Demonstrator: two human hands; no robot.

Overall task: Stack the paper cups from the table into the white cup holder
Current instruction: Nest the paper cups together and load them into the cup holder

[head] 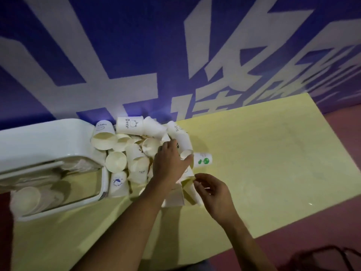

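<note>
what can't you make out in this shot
Head view: part of the cup pile lies hidden under the left hand; its grip is unclear.
The cup holder: left end cut off by the frame edge.
The cups inside it: blurred, uncountable.
A dark object at bottom right: blurred, cut off.

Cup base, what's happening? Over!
Left hand spread on the cup pile. Right hand at its edge, grip unclear. White cup holder holds some cups. Nothing blocking.

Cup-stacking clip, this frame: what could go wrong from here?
The left hand reaches into a loose pile of paper cups lying every way, so it may scatter some. The green-marked cup lies on its side at the pile's edge and could roll away across the table.
</note>
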